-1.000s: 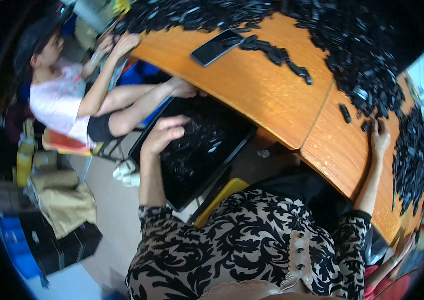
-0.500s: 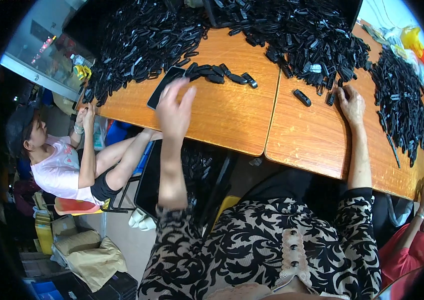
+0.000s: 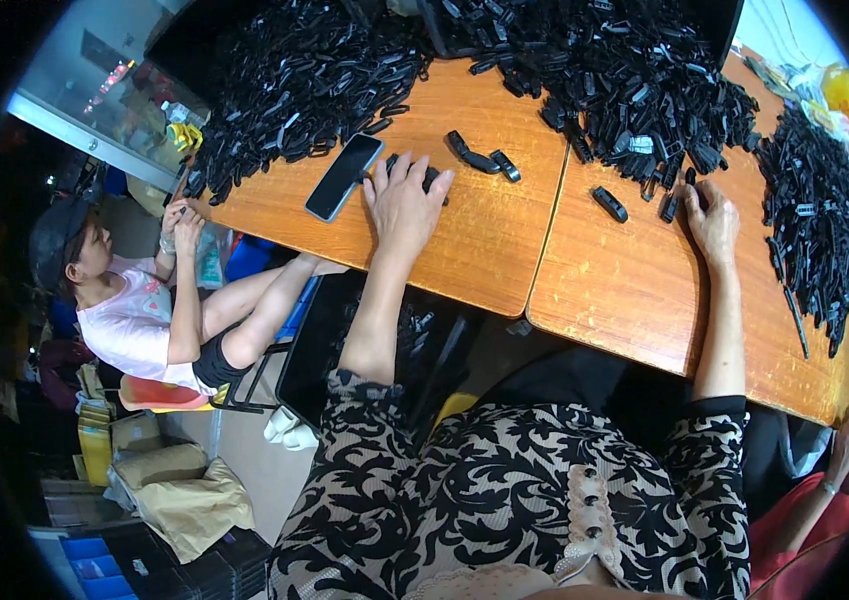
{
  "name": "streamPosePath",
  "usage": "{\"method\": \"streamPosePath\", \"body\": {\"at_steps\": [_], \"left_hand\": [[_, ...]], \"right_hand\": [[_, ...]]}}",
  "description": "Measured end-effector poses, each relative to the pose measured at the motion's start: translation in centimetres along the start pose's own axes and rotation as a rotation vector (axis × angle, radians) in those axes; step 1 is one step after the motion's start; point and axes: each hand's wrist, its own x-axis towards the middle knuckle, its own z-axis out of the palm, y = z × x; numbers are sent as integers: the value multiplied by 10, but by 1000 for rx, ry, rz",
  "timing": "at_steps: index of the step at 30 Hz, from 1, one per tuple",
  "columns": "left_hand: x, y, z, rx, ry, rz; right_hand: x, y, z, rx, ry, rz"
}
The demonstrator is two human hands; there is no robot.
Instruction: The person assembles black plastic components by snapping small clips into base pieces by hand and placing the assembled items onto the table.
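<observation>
My left hand [image 3: 405, 205] lies palm down on the table with its fingers stretched over a few black plastic pieces, which it partly hides. A phone [image 3: 345, 178] with a dark screen rests just left of it. Beyond its fingertips, two more black plastic pieces [image 3: 485, 160] lie end to end. My right hand [image 3: 713, 225] is closed at the table's right part, a small black plastic piece [image 3: 691, 177] showing at its fingertips. Close to its left, another black piece [image 3: 669, 207] lies on the wood, and a single one [image 3: 610, 204] sits farther left.
Large heaps of black plastic pieces cover the table's far left [image 3: 295, 90], far middle [image 3: 645, 90] and right side [image 3: 815, 230]. A seam splits the wooden table [image 3: 475, 235]. One person [image 3: 135, 300] sits at left; another person's arm [image 3: 815, 500] shows at lower right.
My left hand has come down from above the phone to the right, onto the row of black pieces; the phone now shows fully. My right hand stays nearly in place. The view has shifted slightly.
</observation>
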Motion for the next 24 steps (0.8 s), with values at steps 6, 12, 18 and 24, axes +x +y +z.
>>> {"method": "streamPosePath", "body": {"at_steps": [6, 12, 18, 24], "left_hand": [[-34, -13, -18, -57, 139, 61], [-25, 26, -28, -129, 251, 155], [6, 88, 13, -57, 36, 402], [7, 49, 24, 56, -47, 393]], "right_hand": [[0, 7, 0, 1, -18, 15], [3, -3, -2, -31, -42, 30], [1, -1, 1, 62, -12, 98], [-2, 16, -13, 26, 135, -4]]}}
